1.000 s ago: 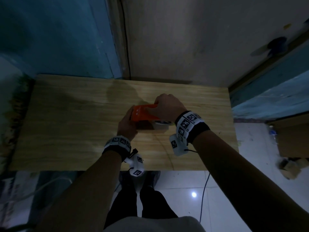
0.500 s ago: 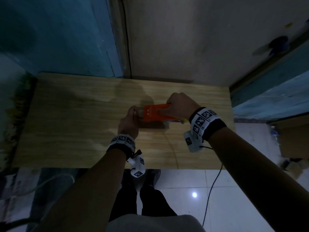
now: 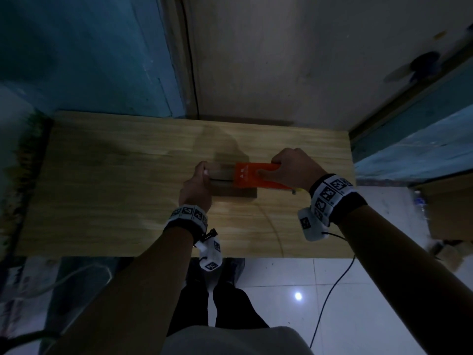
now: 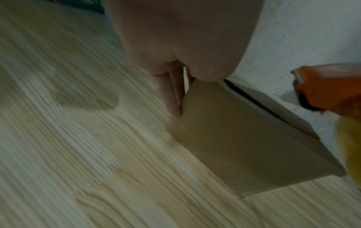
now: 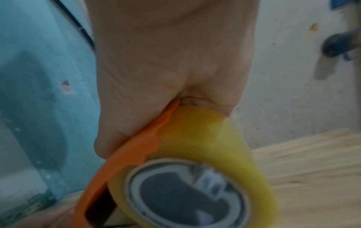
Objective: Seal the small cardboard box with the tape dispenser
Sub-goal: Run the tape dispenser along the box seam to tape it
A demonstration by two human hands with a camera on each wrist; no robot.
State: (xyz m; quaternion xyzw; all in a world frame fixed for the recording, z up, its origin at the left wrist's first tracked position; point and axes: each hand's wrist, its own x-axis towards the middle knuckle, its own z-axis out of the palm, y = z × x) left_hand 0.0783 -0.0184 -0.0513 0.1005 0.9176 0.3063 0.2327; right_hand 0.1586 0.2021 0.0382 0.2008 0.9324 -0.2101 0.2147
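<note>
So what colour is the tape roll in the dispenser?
Translucent yellow; the tape roll shows best in the right wrist view.

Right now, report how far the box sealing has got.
In hand: left hand steadies the cardboard box at its left end; right hand grips the orange tape dispenser over its right end. Whether tape covers the top seam is unclear. Left: cutting and pressing the tape.

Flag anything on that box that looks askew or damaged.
Nothing looks damaged. The small cardboard box sits flat on the wooden table, left hand steadying its end. A dark gap shows between the top flaps in the left wrist view. The right hand holds the orange tape dispenser over it.
</note>
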